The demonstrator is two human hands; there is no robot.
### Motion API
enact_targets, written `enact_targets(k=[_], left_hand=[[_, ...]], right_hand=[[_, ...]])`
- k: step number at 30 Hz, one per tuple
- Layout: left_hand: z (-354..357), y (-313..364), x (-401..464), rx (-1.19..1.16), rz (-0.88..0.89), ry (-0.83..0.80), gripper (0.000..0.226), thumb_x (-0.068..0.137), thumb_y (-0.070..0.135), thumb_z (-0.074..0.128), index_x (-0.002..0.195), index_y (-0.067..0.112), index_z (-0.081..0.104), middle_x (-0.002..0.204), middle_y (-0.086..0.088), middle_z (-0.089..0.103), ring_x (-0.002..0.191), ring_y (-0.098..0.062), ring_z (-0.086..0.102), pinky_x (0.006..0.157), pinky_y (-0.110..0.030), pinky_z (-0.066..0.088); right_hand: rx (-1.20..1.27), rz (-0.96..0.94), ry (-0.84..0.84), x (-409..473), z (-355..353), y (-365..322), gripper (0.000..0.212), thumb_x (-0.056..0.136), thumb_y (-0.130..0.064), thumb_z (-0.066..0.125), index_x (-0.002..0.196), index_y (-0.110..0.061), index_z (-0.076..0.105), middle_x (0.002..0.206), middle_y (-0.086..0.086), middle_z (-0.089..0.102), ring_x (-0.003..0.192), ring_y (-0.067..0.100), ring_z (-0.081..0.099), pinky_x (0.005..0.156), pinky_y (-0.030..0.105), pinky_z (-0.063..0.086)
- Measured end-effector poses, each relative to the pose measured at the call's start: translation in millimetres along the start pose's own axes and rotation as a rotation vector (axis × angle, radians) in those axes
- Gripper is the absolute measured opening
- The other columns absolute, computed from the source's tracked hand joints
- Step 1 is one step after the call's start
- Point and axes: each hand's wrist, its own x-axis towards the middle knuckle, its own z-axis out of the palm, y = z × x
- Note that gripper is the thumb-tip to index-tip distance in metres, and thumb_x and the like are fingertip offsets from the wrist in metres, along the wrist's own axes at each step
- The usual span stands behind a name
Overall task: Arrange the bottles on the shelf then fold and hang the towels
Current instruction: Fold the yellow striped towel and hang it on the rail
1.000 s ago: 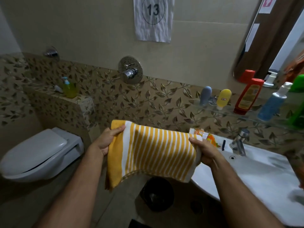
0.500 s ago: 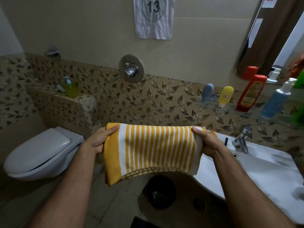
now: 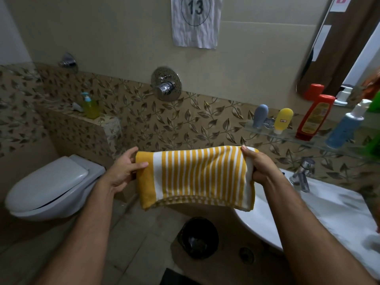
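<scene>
Since a second ago the towel (image 3: 195,177) has risen and levelled: its top edge now runs nearly straight between the hands, where before it sagged toward the left. Both hands have lifted with it, and the left hand's grip looks looser than it was.

At the towel's left end, the left hand (image 3: 123,171) holds the edge with thumb lying over the front, its other fingers only lightly curled. At the right end, the right hand (image 3: 260,167) grips the bunched end firmly, fingers curled round it. Folded, the towel hangs in the air in front of the tiled wall, above the floor and well clear of the sink (image 3: 308,212). Bottles (image 3: 314,117) stand on the glass shelf (image 3: 287,135) to the right.

My judgement: the light left grip is the weak point. If that corner slips, the fold opens and the towel may swing into the sink or drop to the floor. No rail is in view, so where it hangs I cannot tell.
</scene>
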Motion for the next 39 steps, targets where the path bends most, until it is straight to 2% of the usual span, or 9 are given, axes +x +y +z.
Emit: enact_targets(k=[3, 7, 11, 18, 22, 27, 31, 35, 39], left_hand=[[0.1, -3.8, 6.1, 0.172, 0.058, 0.064, 0.08, 0.077, 0.004, 0.075, 0.144, 0.03, 0.038, 0.119, -0.013, 0.064, 0.113, -0.029, 0.059, 0.101, -0.054, 0.044], [1.5, 6.5, 3.9, 0.319, 0.171, 0.217, 0.063, 0.082, 0.005, 0.072, 0.135, 0.027, 0.047, 0.116, -0.013, 0.065, 0.106, -0.027, 0.061, 0.095, -0.053, 0.05], [4.6, 22.9, 1.7, 0.374, 0.217, 0.243, 0.058, 0.081, 0.004, 0.073, 0.131, 0.023, 0.05, 0.114, -0.014, 0.065, 0.105, -0.028, 0.062, 0.091, -0.05, 0.052], [6.2, 34.7, 0.3, 0.294, 0.213, 0.446, 0.074, 0.075, 0.018, 0.081, 0.138, 0.023, 0.043, 0.127, -0.017, 0.062, 0.111, -0.03, 0.061, 0.096, -0.053, 0.05], [17.7, 42.7, 0.0, 0.148, 0.181, 0.486, 0.068, 0.079, 0.012, 0.077, 0.138, 0.017, 0.044, 0.135, -0.016, 0.055, 0.12, -0.029, 0.054, 0.098, -0.041, 0.046], [26.8, 59.0, 0.2, 0.126, 0.228, 0.526, 0.058, 0.082, 0.009, 0.074, 0.134, 0.015, 0.049, 0.135, -0.015, 0.055, 0.114, -0.025, 0.054, 0.084, -0.035, 0.045], [24.5, 66.4, 1.9, 0.175, 0.293, 0.52, 0.047, 0.082, 0.01, 0.075, 0.125, 0.014, 0.056, 0.126, -0.012, 0.061, 0.1, -0.02, 0.057, 0.079, -0.034, 0.047], [19.8, 67.5, 2.3, 0.176, 0.324, 0.471, 0.044, 0.083, 0.007, 0.072, 0.123, 0.015, 0.057, 0.119, -0.01, 0.065, 0.093, -0.017, 0.063, 0.073, -0.03, 0.053], [14.7, 67.6, 0.9, 0.275, 0.357, 0.405, 0.051, 0.082, 0.001, 0.071, 0.129, 0.013, 0.056, 0.126, -0.011, 0.063, 0.11, -0.024, 0.06, 0.093, -0.042, 0.052]], right_hand=[[-0.027, 0.01, -0.059, 1.0, -3.0, -3.7, 0.024, 0.093, -0.022, 0.065, 0.108, -0.003, 0.064, 0.099, 0.016, 0.07, 0.088, 0.028, 0.067, 0.068, 0.041, 0.052], [-0.358, -0.008, -0.21, 7.1, -19.0, -13.2, 0.041, 0.086, -0.007, 0.069, 0.126, -0.008, 0.058, 0.119, 0.016, 0.068, 0.105, 0.032, 0.067, 0.085, 0.046, 0.055], [-0.738, -0.069, -0.101, 8.2, -15.5, -21.6, 0.042, 0.083, -0.016, 0.076, 0.12, -0.006, 0.059, 0.113, 0.013, 0.069, 0.1, 0.03, 0.068, 0.078, 0.04, 0.058], [-0.57, -0.303, 0.013, 2.0, -8.2, -31.3, 0.033, 0.091, -0.027, 0.068, 0.117, -0.007, 0.064, 0.107, 0.008, 0.069, 0.091, 0.021, 0.065, 0.073, 0.032, 0.052], [-0.349, -0.329, 0.056, 2.6, -4.8, -29.3, 0.028, 0.092, -0.026, 0.066, 0.115, -0.01, 0.061, 0.104, 0.005, 0.068, 0.098, 0.024, 0.065, 0.077, 0.036, 0.051], [-0.267, -0.403, 0.062, 1.0, -5.1, -28.4, 0.059, 0.089, -0.023, 0.07, 0.142, -0.022, 0.042, 0.123, 0.003, 0.052, 0.114, 0.024, 0.054, 0.094, 0.045, 0.048], [-0.308, -0.485, 0.002, -4.5, -6.6, -34.2, 0.03, 0.092, -0.018, 0.066, 0.121, -0.019, 0.062, 0.118, 0.003, 0.06, 0.114, 0.026, 0.058, 0.081, 0.035, 0.053], [-0.372, -0.483, -0.05, -4.4, -11.1, -39.5, 0.037, 0.087, -0.01, 0.07, 0.123, -0.017, 0.062, 0.115, 0.001, 0.061, 0.111, 0.025, 0.06, 0.082, 0.037, 0.056], [-0.549, -0.587, 0.076, -2.7, -11.8, -41.5, 0.041, 0.088, -0.015, 0.07, 0.128, -0.011, 0.062, 0.121, 0.004, 0.062, 0.11, 0.021, 0.06, 0.083, 0.034, 0.055]])
